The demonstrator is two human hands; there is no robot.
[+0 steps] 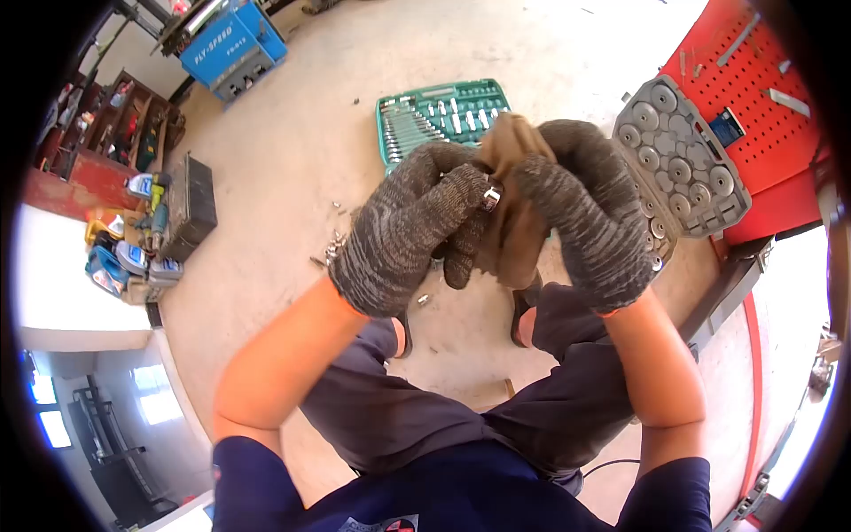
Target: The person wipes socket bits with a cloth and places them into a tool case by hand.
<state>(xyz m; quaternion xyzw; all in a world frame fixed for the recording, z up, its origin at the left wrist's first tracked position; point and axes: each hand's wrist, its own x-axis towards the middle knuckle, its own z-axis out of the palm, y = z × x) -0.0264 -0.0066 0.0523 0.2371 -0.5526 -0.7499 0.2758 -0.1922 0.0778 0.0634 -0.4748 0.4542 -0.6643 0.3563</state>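
Both my hands wear grey knitted gloves and are raised close together in front of me. Between thumb and fingers, my left hand (pixel 408 217) pinches a small shiny metal socket (pixel 491 197), only one end of which shows. My right hand (pixel 589 208) is closed on a brown cloth (pixel 516 222) that hangs down beside the socket. The cloth's upper part bunches up between the two hands. Behind them on the floor lies an open green tool case (pixel 443 111) with wrenches and sockets in it, partly hidden by my gloves.
Several loose metal pieces (pixel 335 246) lie on the floor left of my feet. At right, an open grey case (pixel 678 160) of round metal cups leans near a red pegboard (pixel 745 80). A black toolbox (pixel 190 206) and bottles stand at left, a blue machine (pixel 232 49) farther back.
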